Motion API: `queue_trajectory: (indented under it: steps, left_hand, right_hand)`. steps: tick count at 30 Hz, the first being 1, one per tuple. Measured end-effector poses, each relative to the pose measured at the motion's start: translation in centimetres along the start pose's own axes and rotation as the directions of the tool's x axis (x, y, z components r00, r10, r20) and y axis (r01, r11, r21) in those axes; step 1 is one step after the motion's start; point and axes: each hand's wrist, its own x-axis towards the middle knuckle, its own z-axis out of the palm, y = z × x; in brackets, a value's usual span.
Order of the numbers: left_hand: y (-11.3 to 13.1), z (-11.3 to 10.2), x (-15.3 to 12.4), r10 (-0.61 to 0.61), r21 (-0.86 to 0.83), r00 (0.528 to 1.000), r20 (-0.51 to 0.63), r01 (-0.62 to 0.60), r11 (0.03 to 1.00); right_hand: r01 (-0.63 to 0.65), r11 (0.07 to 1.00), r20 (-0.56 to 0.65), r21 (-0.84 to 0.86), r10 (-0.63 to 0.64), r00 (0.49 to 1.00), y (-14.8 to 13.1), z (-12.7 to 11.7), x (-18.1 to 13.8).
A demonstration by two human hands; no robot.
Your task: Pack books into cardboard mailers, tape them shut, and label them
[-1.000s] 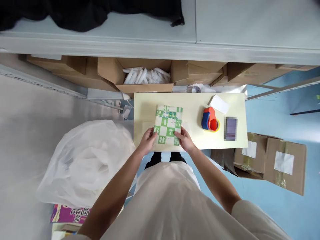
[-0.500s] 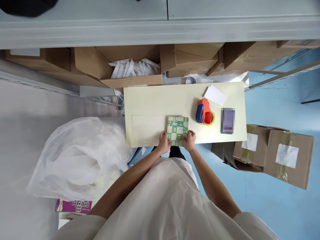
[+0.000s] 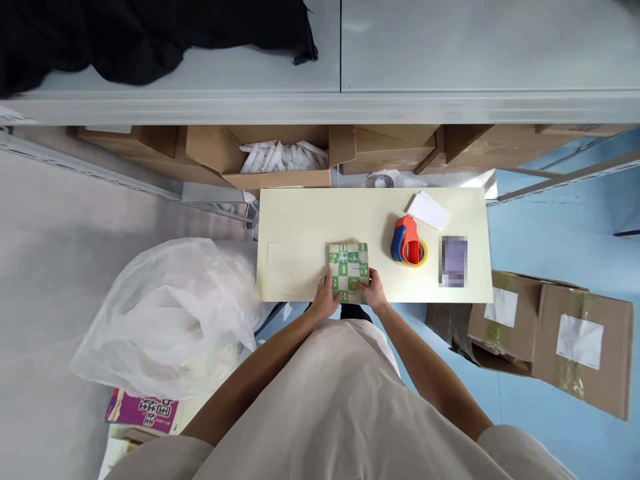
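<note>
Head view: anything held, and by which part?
Green-and-white book, held by its lower side edges: left hand on the left, right hand on the right.

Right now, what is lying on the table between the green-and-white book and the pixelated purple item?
The red-and-blue tape dispenser lies between the book and the purple item, as the head view shows.

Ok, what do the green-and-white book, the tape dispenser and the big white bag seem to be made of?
Book: likely paper, with a matte-looking cover whose printed checks show no clear glare.
Tape dispenser: probably smooth, hard plastic, given its solid red and blue and molded shape.
Bag: seemingly thin plastic film with a soft sheen, being translucent and creased.
</note>
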Motion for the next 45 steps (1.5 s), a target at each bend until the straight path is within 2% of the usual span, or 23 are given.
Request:
queue_trajectory:
  steps: [4, 9, 14, 18, 21, 25, 29, 33, 37, 39, 42, 45]
  left_hand:
    - [1.3, -0.3, -0.2, -0.104, 0.095, 0.992, 0.070, 0.097, 0.991]
    - [2.1, -0.3, -0.1, -0.191, 0.111, 0.981, 0.040, 0.186, 0.976]
    - [2.7, 0.7, 1.0, -0.098, -0.015, 0.995, 0.024, 0.098, 0.995]
    - [5.0, 2.4, 1.9, 0.055, -0.090, 0.998, 0.034, -0.051, 0.995]
    - [7.0, 3.6, 1.7, 0.114, -0.189, 0.993, 0.024, -0.108, 0.976]
    - [8.1, 3.2, 0.6, 0.089, -0.435, 0.995, -0.038, -0.097, 0.895]
    - [6.7, 0.2, -0.1, -0.008, -0.547, 0.997, -0.078, -0.036, 0.836]
    - [4.1, -3.0, 0.8, -0.184, -0.389, 0.969, -0.162, 0.108, 0.915]
    - [1.8, -4.7, 2.3, -0.253, -0.262, 0.945, -0.206, 0.196, 0.945]
    - [1.2, -4.8, 2.6, -0.255, -0.200, 0.940, -0.226, 0.212, 0.957]
    - [1.1, -4.4, 2.1, -0.246, -0.112, 0.935, -0.257, 0.224, 0.968]
    - [1.3, -3.7, 0.7, -0.131, 0.065, 0.950, -0.284, 0.156, 0.986]
  right_hand:
    - [-0.183, 0.972, 0.016, 0.144, 0.183, 0.983, -0.9, -0.7, 0.7]
    - [-0.237, 0.955, 0.106, 0.178, 0.221, 0.969, -2.8, -1.4, 0.6]
    - [-0.223, 0.947, 0.163, 0.232, 0.188, 0.968, -4.1, -3.4, -0.7]
    - [-0.204, 0.967, 0.043, 0.150, 0.200, 0.979, -4.3, -6.0, -1.8]
    - [-0.177, 0.984, -0.031, 0.033, 0.178, 0.984, -4.9, -6.6, -2.5]
    - [-0.072, 0.991, -0.029, -0.113, 0.069, 0.997, -6.0, -4.2, -3.1]
    - [0.013, 0.994, 0.119, -0.112, 0.000, 0.993, -6.8, -0.4, -3.1]
    - [-0.012, 1.000, 0.250, -0.012, 0.015, 0.968, -6.3, 2.6, -2.1]
    - [-0.164, 0.982, 0.297, 0.095, 0.129, 0.946, -5.5, 4.3, -0.6]
    - [-0.213, 0.970, 0.293, 0.116, 0.172, 0.941, -5.0, 4.7, 0.0]
    - [-0.218, 0.967, 0.269, 0.129, 0.177, 0.947, -4.4, 5.3, 0.5]
    - [-0.166, 0.977, 0.247, 0.133, 0.130, 0.960, -3.8, 6.0, 0.6]
